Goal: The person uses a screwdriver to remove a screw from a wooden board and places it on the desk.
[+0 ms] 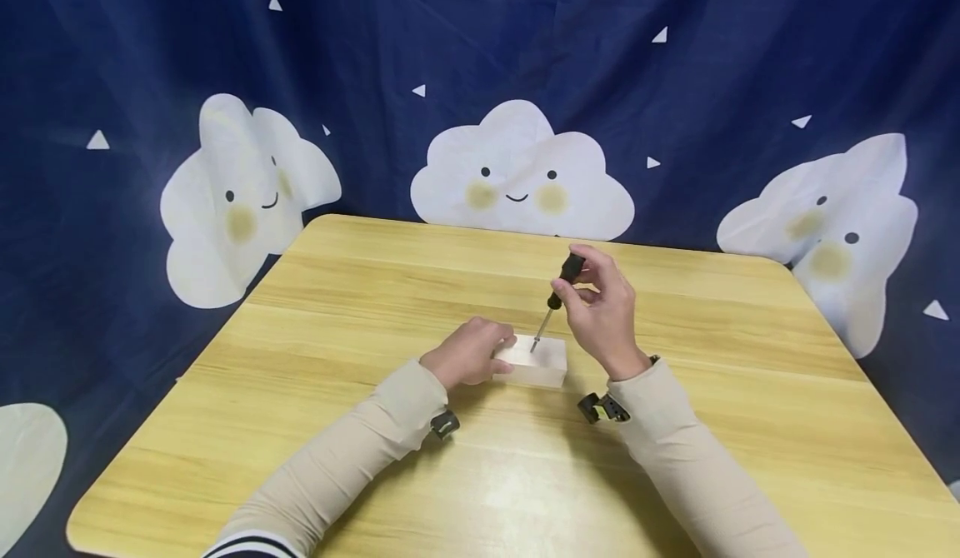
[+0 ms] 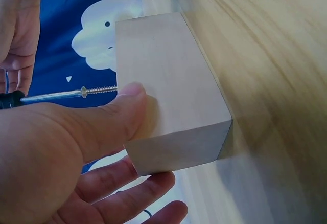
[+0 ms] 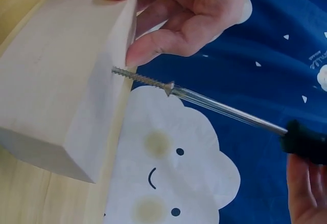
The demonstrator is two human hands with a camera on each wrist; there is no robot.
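Observation:
A pale wooden block [image 1: 546,363] lies on the wooden table. My left hand [image 1: 471,353] grips its left end, with the thumb [image 2: 120,110] on the near side and other fingers behind. A screw [image 3: 143,79] stands on the block's top face, most of its thread exposed and its tip at the wood. The shaft of a screwdriver [image 3: 230,110] meets the screw head, roughly in line with it. My right hand [image 1: 602,312] holds the black handle [image 1: 572,270] between thumb and fingers, above the block. In the head view the screw and shaft tilt slightly.
The wood-grain table [image 1: 360,283] spreads around the block on all sides. Behind it hangs a dark blue curtain [image 1: 360,33] printed with smiling clouds and small white triangles. A dark device [image 1: 444,424] is strapped at the left wrist, another [image 1: 602,408] at the right.

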